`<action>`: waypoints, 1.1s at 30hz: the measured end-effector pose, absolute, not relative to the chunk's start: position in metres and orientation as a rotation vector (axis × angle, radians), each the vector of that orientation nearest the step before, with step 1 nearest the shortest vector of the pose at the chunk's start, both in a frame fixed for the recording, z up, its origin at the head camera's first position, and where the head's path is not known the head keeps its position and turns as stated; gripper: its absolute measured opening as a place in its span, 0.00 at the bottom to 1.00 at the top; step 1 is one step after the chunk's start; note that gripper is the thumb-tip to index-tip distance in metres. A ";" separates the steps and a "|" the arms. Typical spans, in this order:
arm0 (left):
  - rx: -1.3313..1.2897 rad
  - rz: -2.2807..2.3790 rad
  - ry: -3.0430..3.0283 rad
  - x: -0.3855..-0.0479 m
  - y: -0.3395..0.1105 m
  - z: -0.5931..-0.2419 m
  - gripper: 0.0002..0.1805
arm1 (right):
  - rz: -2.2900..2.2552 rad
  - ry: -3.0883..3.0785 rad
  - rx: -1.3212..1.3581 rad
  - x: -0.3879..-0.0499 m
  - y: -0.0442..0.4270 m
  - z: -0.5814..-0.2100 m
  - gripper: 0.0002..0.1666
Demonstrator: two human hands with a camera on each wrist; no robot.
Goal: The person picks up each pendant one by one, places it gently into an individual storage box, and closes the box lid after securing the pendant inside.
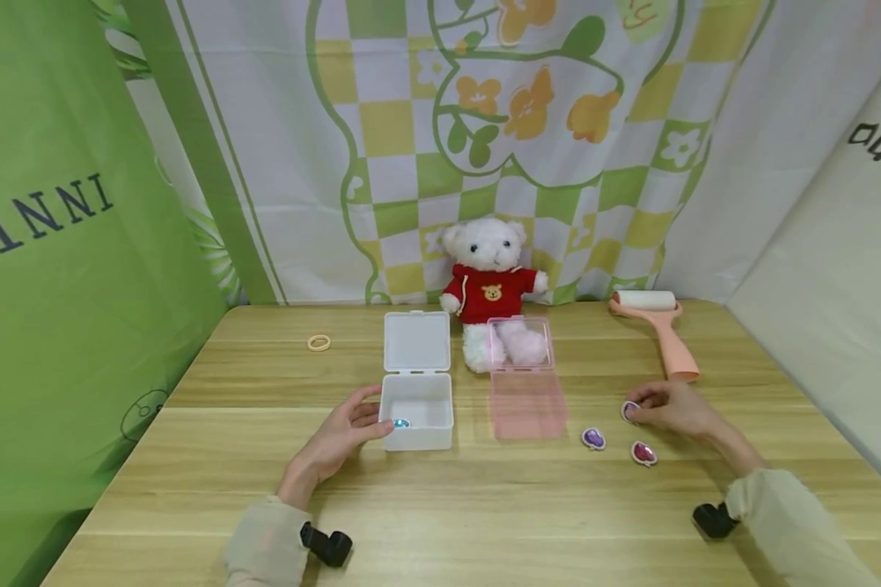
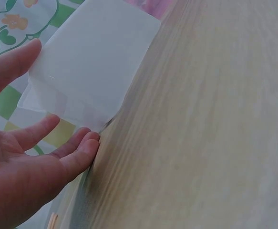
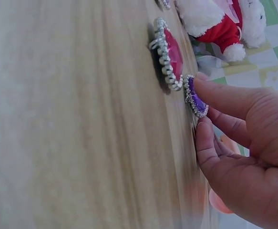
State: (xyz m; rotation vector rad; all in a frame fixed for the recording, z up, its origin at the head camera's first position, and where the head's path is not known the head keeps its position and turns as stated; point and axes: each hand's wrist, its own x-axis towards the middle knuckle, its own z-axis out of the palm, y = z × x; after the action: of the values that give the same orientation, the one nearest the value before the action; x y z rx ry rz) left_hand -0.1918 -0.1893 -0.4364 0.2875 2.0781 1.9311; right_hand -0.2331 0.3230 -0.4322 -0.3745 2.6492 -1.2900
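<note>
My left hand rests its fairly straight fingers and thumb against the left side of a white translucent box, whose lid stands raised. Inside that box lies a blue gem near the thumb tip. With thumb and fingers, my right hand pinches a purple gem with a beaded silver rim, at the table surface. Close by lie a red gem, silver-rimmed too, and another purple gem. Between the hands sits a pink translucent box, lid raised.
A white teddy bear in a red hoodie sits behind the boxes. At the back right lies a lint roller with a peach handle. A small yellowish ring lies at the back left of the wooden table. Patterned curtains enclose it.
</note>
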 end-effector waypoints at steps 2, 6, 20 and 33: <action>0.297 1.932 2.076 -0.192 -0.190 -0.436 0.39 | -1.304 2.638 -0.374 -0.233 0.322 -0.432 0.18; 0.295 1.934 2.071 -0.192 -0.190 -0.436 0.39 | -1.344 2.613 -0.389 -0.232 0.322 -0.431 0.17; 0.284 1.928 2.074 -0.191 -0.190 -0.435 0.40 | -1.374 2.593 -0.398 -0.232 0.320 -0.430 0.18; 0.281 1.926 2.072 -0.191 -0.190 -0.435 0.40 | -1.421 2.485 -0.370 -0.235 0.317 -0.419 0.26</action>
State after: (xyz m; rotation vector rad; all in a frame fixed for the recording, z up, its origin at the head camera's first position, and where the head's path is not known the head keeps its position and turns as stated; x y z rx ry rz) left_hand -0.1912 -0.1897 -0.4351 0.2808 2.0721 1.9261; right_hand -0.2349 0.3167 -0.4188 -0.3696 2.4847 -1.4211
